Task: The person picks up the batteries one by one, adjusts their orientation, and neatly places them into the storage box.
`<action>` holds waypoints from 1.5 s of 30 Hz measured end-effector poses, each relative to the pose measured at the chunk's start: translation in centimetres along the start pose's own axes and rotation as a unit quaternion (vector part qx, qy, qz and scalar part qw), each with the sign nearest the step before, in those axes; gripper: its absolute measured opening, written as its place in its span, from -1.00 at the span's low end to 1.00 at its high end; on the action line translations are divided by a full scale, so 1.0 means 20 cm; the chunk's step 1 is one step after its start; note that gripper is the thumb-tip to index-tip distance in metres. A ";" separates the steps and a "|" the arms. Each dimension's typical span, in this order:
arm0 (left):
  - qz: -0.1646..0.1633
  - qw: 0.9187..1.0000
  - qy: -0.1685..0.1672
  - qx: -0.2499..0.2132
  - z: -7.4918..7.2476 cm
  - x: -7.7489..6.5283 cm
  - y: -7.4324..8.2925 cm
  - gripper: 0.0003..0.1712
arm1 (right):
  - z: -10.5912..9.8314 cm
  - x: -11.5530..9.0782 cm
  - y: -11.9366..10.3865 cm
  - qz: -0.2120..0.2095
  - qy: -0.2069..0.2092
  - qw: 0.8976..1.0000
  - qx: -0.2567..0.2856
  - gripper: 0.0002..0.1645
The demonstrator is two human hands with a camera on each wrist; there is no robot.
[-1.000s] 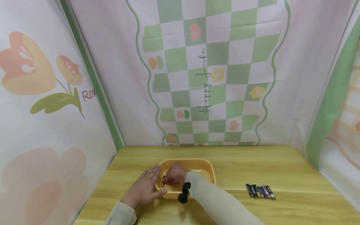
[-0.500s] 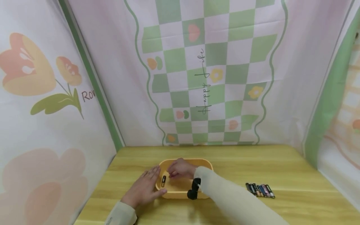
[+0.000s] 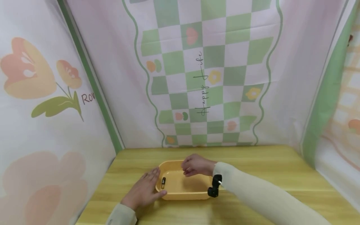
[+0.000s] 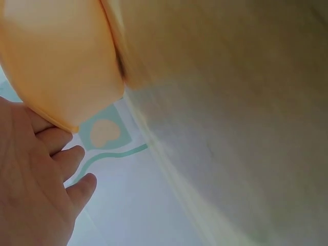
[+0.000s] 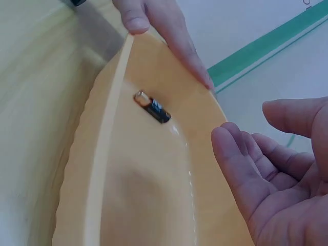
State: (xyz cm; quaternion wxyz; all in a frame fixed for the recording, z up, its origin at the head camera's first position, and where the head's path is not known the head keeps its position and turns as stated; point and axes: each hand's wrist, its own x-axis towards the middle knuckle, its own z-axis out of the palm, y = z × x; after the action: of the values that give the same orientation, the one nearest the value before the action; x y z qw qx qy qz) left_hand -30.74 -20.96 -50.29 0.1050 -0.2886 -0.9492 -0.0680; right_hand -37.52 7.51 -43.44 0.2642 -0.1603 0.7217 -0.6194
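Note:
A yellow plastic basin (image 3: 184,196) stands on the table. Inside, near its left end, lies one black and copper battery (image 5: 152,107). My left hand (image 3: 143,189) rests against the basin's left end, thumb at the front rim and fingers along the side; in the left wrist view its fingertips (image 4: 61,137) touch the rim. Over the basin's back right part hovers my right hand (image 3: 199,165). In the right wrist view its thumb stands apart from the loosely bent fingers (image 5: 230,159), with nothing between them.
Wood-grain table (image 3: 253,162) surrounds the basin. The right sleeve (image 3: 253,187), with a black wrist camera (image 3: 215,186), crosses the table's right side. Patterned curtains (image 3: 213,93) hang behind and at both sides.
My right hand has moved right and up, away from the battery in the basin, which stays put. The left hand has not moved. The sleeve now hides the row of batteries at the right.

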 end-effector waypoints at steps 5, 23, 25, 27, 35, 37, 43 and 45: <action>-0.003 1.000 -0.008 0.005 0.01 0.00 0.01 0.05 | -0.10 -0.10 0.02 -0.001 0.003 1.000 -0.005 -0.62; -0.015 1.000 -0.004 -0.003 0.00 -0.04 0.03 0.03 | -0.31 -0.29 0.11 0.003 0.037 0.999 0.003 -0.63; -0.018 1.000 -0.009 -0.003 -0.01 -0.04 0.03 0.03 | -0.33 -0.31 0.12 0.002 0.039 0.999 0.004 -0.61; -0.018 1.000 -0.014 -0.002 -0.01 -0.04 0.03 0.03 | -0.34 -0.32 0.13 0.004 0.043 0.999 0.006 -0.58; -0.019 1.000 -0.023 -0.002 -0.02 -0.02 0.03 0.05 | -0.45 -0.41 0.16 0.002 0.061 0.998 0.001 -0.53; -0.019 1.000 -0.022 -0.001 -0.01 -0.01 0.03 0.05 | -0.48 -0.43 0.18 0.000 0.064 0.998 0.000 -0.55; -0.015 1.000 -0.019 0.003 -0.01 -0.01 0.04 0.05 | -0.57 -0.51 0.21 0.000 0.074 0.997 -0.002 -0.58; -0.011 1.000 -0.017 0.004 -0.01 -0.01 0.03 0.05 | -0.59 -0.54 0.21 0.000 0.077 0.997 -0.005 -0.56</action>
State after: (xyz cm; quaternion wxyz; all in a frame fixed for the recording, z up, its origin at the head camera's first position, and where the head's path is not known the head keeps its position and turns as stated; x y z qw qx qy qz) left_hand -30.13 -20.57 -50.14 0.0892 -0.2789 -0.9543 -0.0603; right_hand -35.23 23.78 -44.49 0.2069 -0.1130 0.7432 -0.6261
